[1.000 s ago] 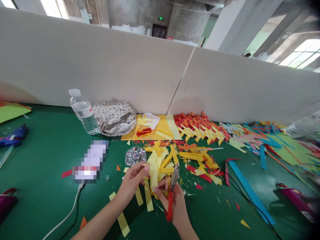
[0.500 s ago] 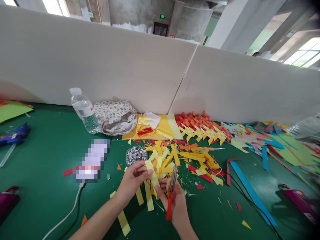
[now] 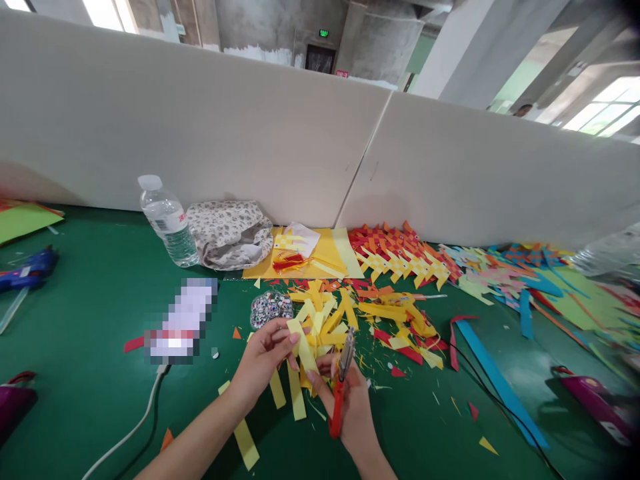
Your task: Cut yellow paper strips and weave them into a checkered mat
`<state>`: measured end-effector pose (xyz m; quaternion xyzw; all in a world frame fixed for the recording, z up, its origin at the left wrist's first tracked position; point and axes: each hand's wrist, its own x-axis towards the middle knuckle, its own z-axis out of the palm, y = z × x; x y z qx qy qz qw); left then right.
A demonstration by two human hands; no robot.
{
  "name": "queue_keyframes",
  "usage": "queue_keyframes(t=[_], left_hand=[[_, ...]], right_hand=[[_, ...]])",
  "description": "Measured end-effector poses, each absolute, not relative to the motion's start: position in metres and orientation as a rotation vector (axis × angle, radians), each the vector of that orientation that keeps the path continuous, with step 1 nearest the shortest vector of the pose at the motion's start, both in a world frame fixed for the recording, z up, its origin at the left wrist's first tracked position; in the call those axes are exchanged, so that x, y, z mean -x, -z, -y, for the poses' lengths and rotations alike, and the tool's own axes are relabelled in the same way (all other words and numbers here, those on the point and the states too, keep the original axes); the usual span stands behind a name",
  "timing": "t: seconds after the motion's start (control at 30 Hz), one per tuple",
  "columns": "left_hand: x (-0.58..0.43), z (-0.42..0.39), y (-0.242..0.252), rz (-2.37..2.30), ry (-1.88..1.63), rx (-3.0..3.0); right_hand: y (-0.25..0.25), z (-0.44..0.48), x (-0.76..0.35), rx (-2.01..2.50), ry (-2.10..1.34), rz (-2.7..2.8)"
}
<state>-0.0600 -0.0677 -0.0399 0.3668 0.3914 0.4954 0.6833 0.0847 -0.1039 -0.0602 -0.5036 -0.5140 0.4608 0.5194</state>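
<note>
- Since the earlier frame, our left hand has lifted the yellow strip a little and tipped it, and the scissors have edged left toward it.
- The left fingers pinch the strip near its far end. Its long axis runs from far left down to near right, between our two hands.
- Our right hand is clenched around the red handles. The blades point away from us, just right of the strip's near end; we cannot tell whether they are parted.
- The right hand is nearer that end, and nothing lies between the blades and the paper.
- Just beyond lies a pile of yellow strips, with a bag of googly eyes to its left.
- Woven paper fish and a water bottle lie farther off on the green table.
</note>
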Motion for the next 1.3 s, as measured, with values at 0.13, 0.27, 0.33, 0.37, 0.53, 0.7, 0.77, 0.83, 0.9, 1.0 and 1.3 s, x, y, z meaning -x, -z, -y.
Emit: queue_keyframes(t=[0.13,0.27,0.33,0.37,0.53,0.7,0.77,0.83,0.9,1.0,1.3], left_hand=[[0.0597,0.0681,0.0387,-0.887,-1.123,-0.795],[0.0595,0.0678,0.0403,-0.885,-1.135,-0.778],[0.0595,0.0675,0.0416,-0.881,-1.139,-0.779],[0.0596,0.0674,0.0422,-0.879,-1.139,-0.781],[0.0600,0.0670,0.0431,-0.885,-1.124,-0.787],[0.0597,0.0674,0.0400,-0.897,-1.124,-0.768],[0.0594,0.0678,0.0385,-0.902,-1.129,-0.761],[0.0592,0.0681,0.0371,-0.909,-1.133,-0.759],[0.0592,0.0683,0.0361,-0.920,-1.135,-0.761],[0.0595,0.0683,0.0354,-0.926,-1.129,-0.774],[0.0597,0.0677,0.0373,-0.909,-1.125,-0.783]], right_hand=[[0.0578,0.1029,-0.0837,1.203,-1.114,1.209],[0.0564,0.1028,-0.0838,1.243,-1.068,1.242],[0.0569,0.1030,-0.0842,1.255,-1.062,1.242],[0.0574,0.1031,-0.0845,1.255,-1.062,1.243],[0.0585,0.1031,-0.0852,1.261,-1.033,1.280],[0.0577,0.1027,-0.0840,1.256,-1.067,1.248],[0.0583,0.1027,-0.0839,1.245,-1.089,1.230],[0.0587,0.1028,-0.0841,1.239,-1.098,1.227],[0.0583,0.1028,-0.0844,1.237,-1.097,1.232],[0.0565,0.1026,-0.0843,1.256,-1.079,1.240],[0.0607,0.1027,-0.0857,1.264,-1.044,1.274]])
